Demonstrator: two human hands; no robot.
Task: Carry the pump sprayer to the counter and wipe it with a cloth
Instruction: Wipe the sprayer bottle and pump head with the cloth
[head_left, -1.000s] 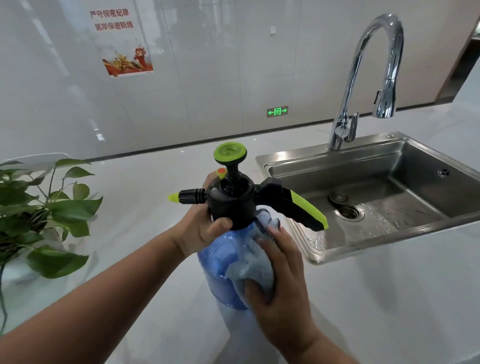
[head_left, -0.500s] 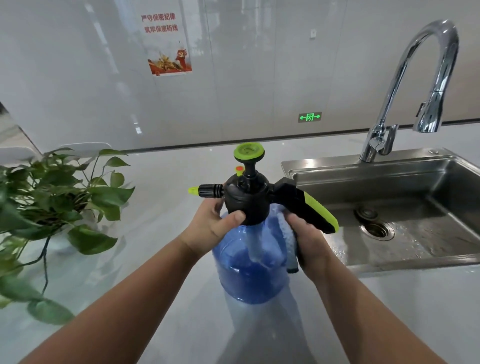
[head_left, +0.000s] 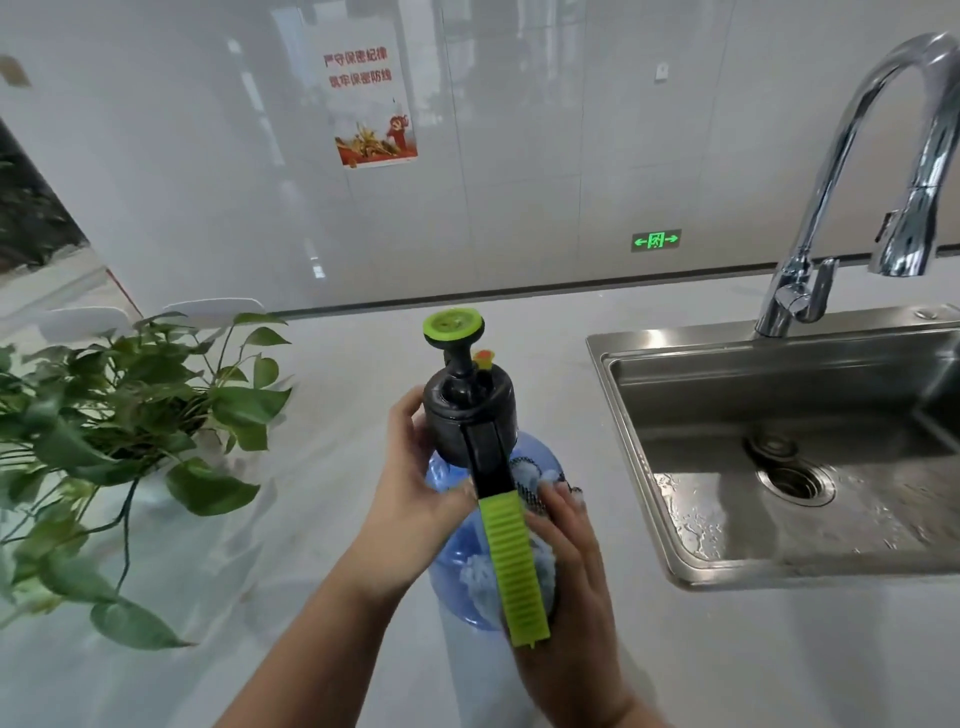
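The pump sprayer (head_left: 470, 415) stands on the white counter (head_left: 727, 649), a blue translucent bottle with a black head, a green pump knob and a black-and-green handle that points toward me. My left hand (head_left: 410, 499) grips the bottle's left shoulder just under the black head. My right hand (head_left: 563, 561) presses a pale blue cloth (head_left: 535, 480) against the bottle's right side, beneath the handle. Most of the cloth is hidden by the handle and my fingers.
A steel sink (head_left: 779, 452) with a wet basin lies to the right, a tall chrome faucet (head_left: 852, 171) behind it. A leafy green plant (head_left: 119, 431) stands at the left on the counter. A glossy tiled wall (head_left: 519, 156) backs the counter.
The sprayer has been turned so its handle now points toward me instead of to the right. My right hand with the cloth stays on the bottle's right side.
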